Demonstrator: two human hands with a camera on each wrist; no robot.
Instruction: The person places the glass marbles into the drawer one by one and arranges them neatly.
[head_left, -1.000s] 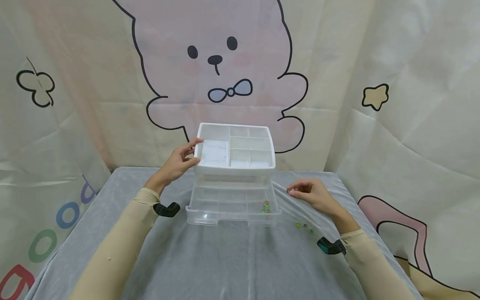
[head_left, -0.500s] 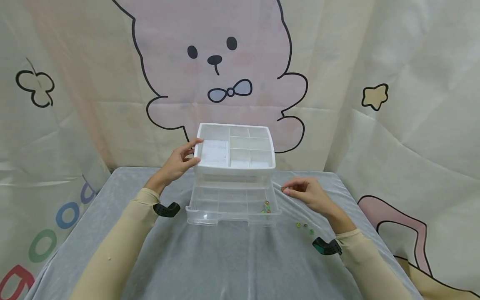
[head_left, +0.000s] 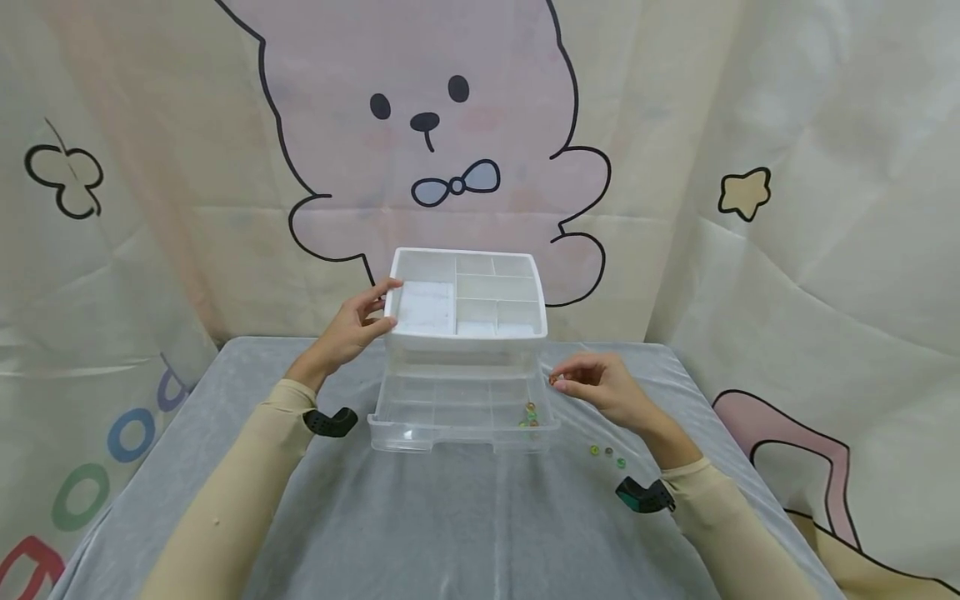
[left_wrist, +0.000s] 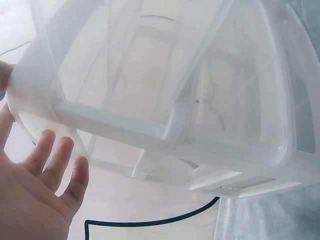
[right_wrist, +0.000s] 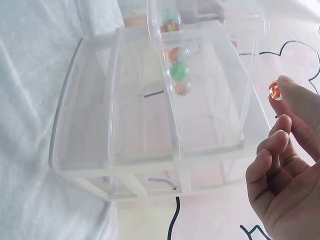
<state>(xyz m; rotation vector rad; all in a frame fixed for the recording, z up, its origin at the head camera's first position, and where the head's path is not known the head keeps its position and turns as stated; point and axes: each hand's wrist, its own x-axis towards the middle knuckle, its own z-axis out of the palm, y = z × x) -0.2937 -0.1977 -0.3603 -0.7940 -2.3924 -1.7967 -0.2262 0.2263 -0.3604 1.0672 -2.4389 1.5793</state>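
A clear plastic drawer organizer with a white compartment top stands upright, its drawer pulled out toward me. My left hand grips the left rim of the top between thumb and index finger; in the left wrist view the other fingers curl loosely off the wall. Right of the drawer, my right hand pinches a clear glass marble with an orange swirl at thumb and fingertip, apart from the organizer. Several green and orange marbles lie in the drawer's right-hand compartment.
Three loose marbles lie on the grey cloth right of the drawer, below my right hand. Behind the table hangs a printed curtain, close to the organizer's back.
My right hand has moved left with the marble, closer to the drawer's right side. The left hand keeps its hold on the top. The head view has shifted slightly.
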